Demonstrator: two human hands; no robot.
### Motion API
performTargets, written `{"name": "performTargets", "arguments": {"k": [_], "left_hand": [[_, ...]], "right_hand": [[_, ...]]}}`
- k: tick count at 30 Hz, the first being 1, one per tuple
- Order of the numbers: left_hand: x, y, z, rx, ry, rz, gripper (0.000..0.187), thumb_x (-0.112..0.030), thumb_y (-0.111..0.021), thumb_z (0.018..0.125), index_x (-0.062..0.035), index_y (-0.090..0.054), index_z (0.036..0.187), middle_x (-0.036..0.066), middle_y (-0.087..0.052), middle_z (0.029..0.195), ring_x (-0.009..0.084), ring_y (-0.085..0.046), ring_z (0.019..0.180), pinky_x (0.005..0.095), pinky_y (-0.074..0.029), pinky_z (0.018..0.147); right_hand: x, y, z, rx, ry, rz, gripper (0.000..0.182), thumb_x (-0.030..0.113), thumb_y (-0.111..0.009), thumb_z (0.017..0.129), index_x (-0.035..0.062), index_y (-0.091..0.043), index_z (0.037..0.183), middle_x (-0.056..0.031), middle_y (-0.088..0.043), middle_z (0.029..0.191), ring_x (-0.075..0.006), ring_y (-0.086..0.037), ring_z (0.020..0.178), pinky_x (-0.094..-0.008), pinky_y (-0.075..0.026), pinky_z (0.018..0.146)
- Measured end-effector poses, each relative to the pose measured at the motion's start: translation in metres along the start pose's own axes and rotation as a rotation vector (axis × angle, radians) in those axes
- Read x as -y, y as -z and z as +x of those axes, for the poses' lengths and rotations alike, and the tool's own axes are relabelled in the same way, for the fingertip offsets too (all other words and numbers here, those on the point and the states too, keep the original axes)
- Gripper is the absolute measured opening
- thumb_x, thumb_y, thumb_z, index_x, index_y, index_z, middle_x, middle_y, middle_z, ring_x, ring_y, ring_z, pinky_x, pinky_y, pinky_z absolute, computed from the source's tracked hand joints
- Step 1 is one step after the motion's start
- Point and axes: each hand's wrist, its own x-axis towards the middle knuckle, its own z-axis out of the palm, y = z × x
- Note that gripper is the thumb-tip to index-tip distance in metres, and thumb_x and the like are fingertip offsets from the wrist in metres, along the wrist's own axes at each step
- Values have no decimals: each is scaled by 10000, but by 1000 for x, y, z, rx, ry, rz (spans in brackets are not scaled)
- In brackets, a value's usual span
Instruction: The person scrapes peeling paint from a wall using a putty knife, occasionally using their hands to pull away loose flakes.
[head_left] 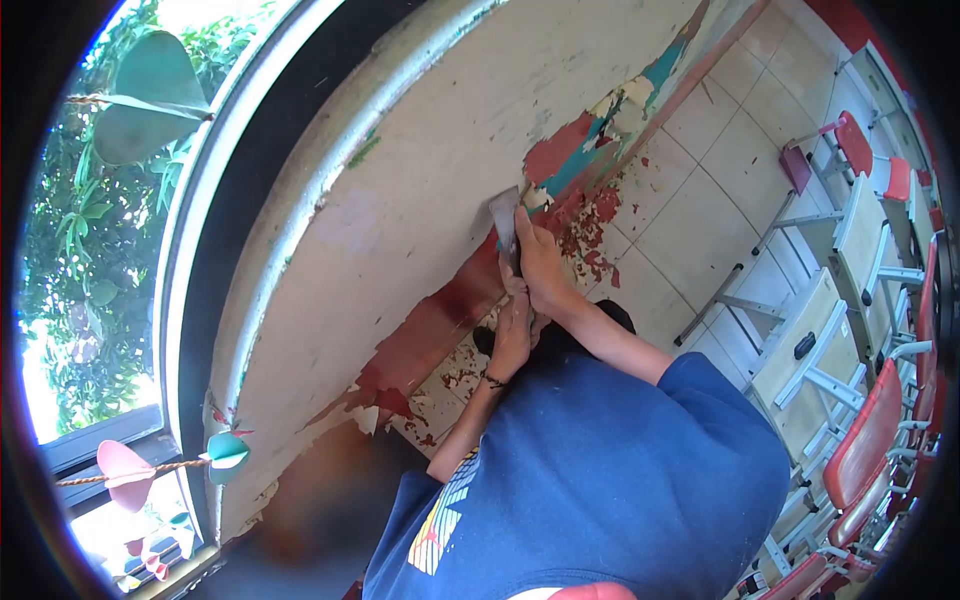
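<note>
A scraper (pixel 503 217) with a broad metal blade rests against the wall (pixel 400 190), at the border of the pale paint. My right hand (pixel 541 268) is closed around it close to the blade, one finger stretched along its side. Lower on the tool, my left hand (pixel 513 325) is closed at the handle; a dark bracelet (pixel 494 381) circles that wrist. Around the blade the pale coat is broken, baring red paint (pixel 450 305) below and red and teal patches (pixel 570 160) above. The handle is mostly hidden by my fingers.
Paint flakes (pixel 600 215) litter the tiled floor (pixel 690 190) along the wall. Stacked desks (pixel 805 340) and red chairs (pixel 862 440) crowd the right side. At left are a window (pixel 100 280) and a hanging paper garland (pixel 125 475). A blurred shape (pixel 320 500) fills the lower left.
</note>
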Motion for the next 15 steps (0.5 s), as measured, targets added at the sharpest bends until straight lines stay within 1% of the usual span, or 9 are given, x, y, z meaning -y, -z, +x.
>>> {"name": "performTargets", "arguments": {"k": [2, 3, 5, 8, 9, 10, 11, 14, 15], "left_hand": [[0, 0, 6, -45, -86, 53, 484, -459, -301, 975, -62, -432, 732, -20, -393, 555, 54, -338, 436, 212, -275, 383], [3, 2, 8, -48, -81, 52, 484, -459, -301, 975, -62, -432, 732, -20, -393, 555, 54, -338, 436, 212, -275, 383], [6, 8, 14, 34, -107, 79, 465, -438, -304, 981, -60, -429, 741, -21, -391, 552, 51, -338, 438, 210, -276, 385], [6, 8, 7, 22, -59, 6, 450, -422, -310, 983, -43, -464, 797, -25, -407, 579, 49, -352, 451, 208, -292, 397], [4, 3, 6, 26, -75, 5, 450, -422, -310, 983, -43, -464, 797, -25, -407, 579, 49, -352, 451, 208, -292, 397], [4, -2, 2, -51, -158, 62, 445, -422, -313, 983, -38, -481, 832, -25, -424, 602, 47, -366, 461, 208, -294, 398], [3, -3, 1, -127, -236, 122, 445, -422, -316, 982, -33, -498, 866, -25, -441, 624, 45, -379, 471, 207, -296, 398], [8, 4, 20, -50, -180, 79, 439, -415, -314, 982, -27, -517, 950, -22, -470, 665, 42, -404, 488, 201, -303, 404], [12, 4, 22, -49, -168, 80, 439, -415, -314, 982, -27, -517, 950, -22, -470, 665, 42, -404, 488, 201, -303, 404]], "right_hand": [[3, 3, 8, 21, 20, 23, 480, 450, -378, 959, 61, -438, 685, -37, -426, 471, -98, -337, 320, -236, -215, 304], [11, 1, 8, 8, 6, 79, 478, 448, -376, 960, 62, -436, 686, -35, -425, 472, -98, -337, 320, -237, -212, 303], [12, 2, 10, -9, -19, 139, 476, 446, -373, 961, 63, -433, 686, -34, -424, 473, -98, -336, 320, -238, -209, 302], [1, 1, 8, 16, 79, 105, 483, 448, -370, 961, 59, -433, 683, -29, -412, 464, -99, -331, 315, -245, -203, 297], [-5, -1, 7, -56, 81, 12, 483, 449, -369, 961, 59, -433, 684, -29, -409, 460, -99, -328, 312, -246, -203, 295], [-9, -2, 9, -128, 88, -76, 483, 450, -369, 961, 59, -433, 684, -29, -407, 456, -98, -326, 308, -247, -202, 292], [-4, -3, 8, -37, 80, -6, 491, 451, -366, 961, 55, -437, 680, -31, -410, 453, -101, -331, 303, -243, -213, 290], [10, -1, 12, -33, 81, 49, 500, 450, -365, 961, 55, -443, 666, -31, -414, 454, -102, -342, 304, -238, -215, 287], [8, 0, 13, -40, 73, 54, 500, 450, -365, 961, 55, -443, 666, -31, -414, 454, -102, -342, 304, -238, -215, 287]]}}
